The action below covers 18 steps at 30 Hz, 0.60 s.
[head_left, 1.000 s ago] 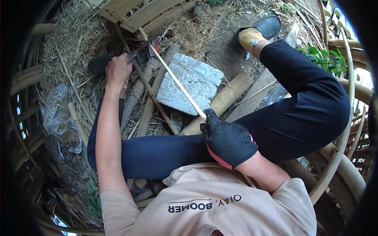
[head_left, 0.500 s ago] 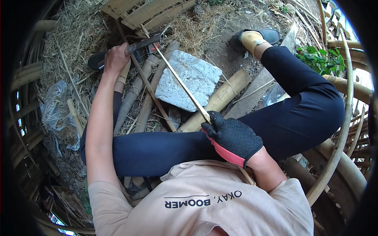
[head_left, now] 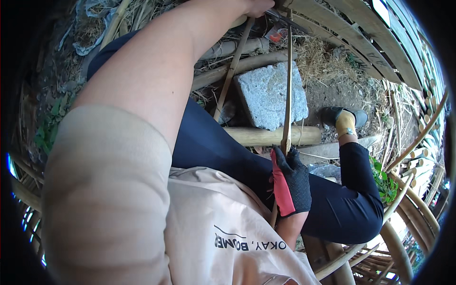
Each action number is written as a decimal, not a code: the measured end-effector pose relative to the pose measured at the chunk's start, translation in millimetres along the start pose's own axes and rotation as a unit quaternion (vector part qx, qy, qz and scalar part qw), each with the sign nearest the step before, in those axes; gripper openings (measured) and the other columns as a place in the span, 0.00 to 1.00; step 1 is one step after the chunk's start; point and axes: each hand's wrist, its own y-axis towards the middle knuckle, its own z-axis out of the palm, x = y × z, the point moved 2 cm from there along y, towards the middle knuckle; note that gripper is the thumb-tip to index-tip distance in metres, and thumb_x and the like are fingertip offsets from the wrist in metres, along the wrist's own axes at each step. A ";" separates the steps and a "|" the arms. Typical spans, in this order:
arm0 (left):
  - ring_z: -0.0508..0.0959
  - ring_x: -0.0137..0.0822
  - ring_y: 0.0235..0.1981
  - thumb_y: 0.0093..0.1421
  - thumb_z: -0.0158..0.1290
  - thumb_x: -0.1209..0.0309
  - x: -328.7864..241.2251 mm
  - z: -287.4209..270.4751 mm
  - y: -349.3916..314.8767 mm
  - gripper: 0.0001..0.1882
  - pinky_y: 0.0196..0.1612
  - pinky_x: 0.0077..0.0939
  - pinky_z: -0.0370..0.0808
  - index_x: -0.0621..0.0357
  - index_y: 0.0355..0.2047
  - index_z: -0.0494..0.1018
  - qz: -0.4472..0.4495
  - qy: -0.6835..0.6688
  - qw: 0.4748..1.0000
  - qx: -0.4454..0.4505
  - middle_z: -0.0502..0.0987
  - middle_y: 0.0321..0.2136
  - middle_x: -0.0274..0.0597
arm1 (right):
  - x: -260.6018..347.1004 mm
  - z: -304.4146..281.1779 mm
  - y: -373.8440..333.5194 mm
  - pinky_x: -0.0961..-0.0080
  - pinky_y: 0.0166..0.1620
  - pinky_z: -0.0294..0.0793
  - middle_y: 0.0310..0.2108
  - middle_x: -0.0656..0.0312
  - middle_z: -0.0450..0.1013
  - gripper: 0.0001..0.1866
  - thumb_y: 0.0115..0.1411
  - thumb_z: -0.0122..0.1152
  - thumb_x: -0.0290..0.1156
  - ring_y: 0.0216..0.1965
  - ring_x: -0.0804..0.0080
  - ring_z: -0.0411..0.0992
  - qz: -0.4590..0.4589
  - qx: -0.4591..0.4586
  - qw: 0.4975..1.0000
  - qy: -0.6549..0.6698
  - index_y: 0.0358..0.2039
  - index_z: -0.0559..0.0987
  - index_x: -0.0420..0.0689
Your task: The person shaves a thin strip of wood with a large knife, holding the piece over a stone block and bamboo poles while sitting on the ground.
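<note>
— Right hand (head_left: 292,180), quick: what was it doing?
— Black-and-pink glove on, fingers closed round the lower part of a thin bamboo strip (head_left: 288,85). A slim length showed below the glove too.
— And the strip, where was it?
— Ran up from the glove, in front of a rough grey stone block (head_left: 271,97), to the dark blade (head_left: 298,26) near the top.
— Left hand (head_left: 260,7)?
— Bare, at the top edge, partly cut off. Looked wrapped round the blade's handle end. Blade lay across the strip; from where I stood I couldn't tell if it was touching.
— Surroundings?
— Thick bamboo pole (head_left: 273,136) lay just below the block. Dry straw (head_left: 320,52) covered the ground past the block, wooden slats (head_left: 351,38) stood beyond. Dark shoe (head_left: 357,118) to the right of the block, leafy plant (head_left: 385,185) beside the bent knee.
— Clothes?
— Beige shirt (head_left: 213,204), dark trousers (head_left: 213,137). Left sleeve filled much of the lower left.
</note>
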 end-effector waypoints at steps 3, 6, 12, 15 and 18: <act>0.83 0.55 0.40 0.48 0.61 0.72 -6.9 -30.4 28.1 0.07 0.44 0.46 0.80 0.59 0.29 0.83 0.063 0.078 0.993 0.056 0.83 0.33 0.55 | 10.0 -10.7 1.4 0.63 0.35 0.82 0.52 0.43 0.74 0.20 0.69 0.55 0.32 0.37 0.54 0.82 -0.064 0.024 0.974 -0.218 0.61 0.77 0.59; 0.84 0.56 0.40 0.50 0.60 0.73 -19.7 -40.5 26.7 0.09 0.45 0.48 0.80 0.60 0.32 0.83 0.043 0.104 0.989 0.092 0.83 0.31 0.57 | 19.1 -21.8 8.5 0.56 0.44 0.81 0.58 0.42 0.71 0.23 0.69 0.54 0.35 0.45 0.42 0.80 0.054 0.077 0.980 -0.175 0.63 0.75 0.70; 0.83 0.58 0.39 0.56 0.60 0.67 -23.2 -3.1 -0.3 0.13 0.44 0.51 0.80 0.55 0.42 0.79 0.106 0.069 0.992 -0.013 0.82 0.35 0.56 | 16.6 -22.7 15.2 0.56 0.42 0.82 0.58 0.47 0.72 0.22 0.71 0.53 0.40 0.40 0.46 0.81 0.052 0.132 0.977 -0.162 0.64 0.72 0.72; 0.83 0.57 0.39 0.57 0.60 0.69 -27.4 8.5 -6.8 0.11 0.43 0.52 0.80 0.55 0.40 0.78 0.014 0.047 0.998 -0.045 0.82 0.35 0.55 | 17.5 -19.0 16.3 0.53 0.36 0.79 0.37 0.44 0.76 0.26 0.70 0.52 0.46 0.33 0.45 0.80 0.059 0.072 0.988 -0.125 0.65 0.68 0.52; 0.82 0.57 0.40 0.57 0.60 0.68 -10.9 2.9 -2.6 0.12 0.42 0.51 0.80 0.54 0.42 0.78 -0.050 0.049 0.997 -0.028 0.82 0.36 0.55 | 17.2 -16.7 13.5 0.51 0.29 0.77 0.20 0.45 0.76 0.29 0.70 0.52 0.47 0.24 0.46 0.79 0.036 0.009 0.994 -0.104 0.62 0.67 0.38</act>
